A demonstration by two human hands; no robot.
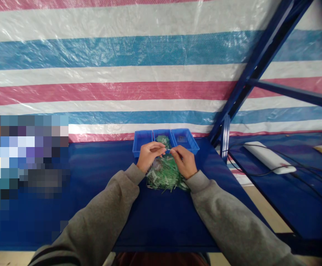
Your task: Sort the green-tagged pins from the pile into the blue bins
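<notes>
My left hand (151, 152) and my right hand (183, 159) meet above a pile of thin green and clear strips (165, 175) on the blue table. Between their fingertips is a small, thin whitish piece (168, 149), pinched at both ends; its exact kind is too small to make out. Just behind my hands stand three blue plastic bins side by side. Green pieces lie in the middle bin (163, 140). The right bin (187, 144) has a small clear piece in it, and the left bin (143, 139) is partly hidden by my left hand.
A blue metal frame (240, 85) rises to the right of the bins. On the neighbouring table lie a white power strip (270, 157) and black cables (313, 168). Striped plastic sheeting (108, 88) hangs behind. A blurred-out area covers the left side.
</notes>
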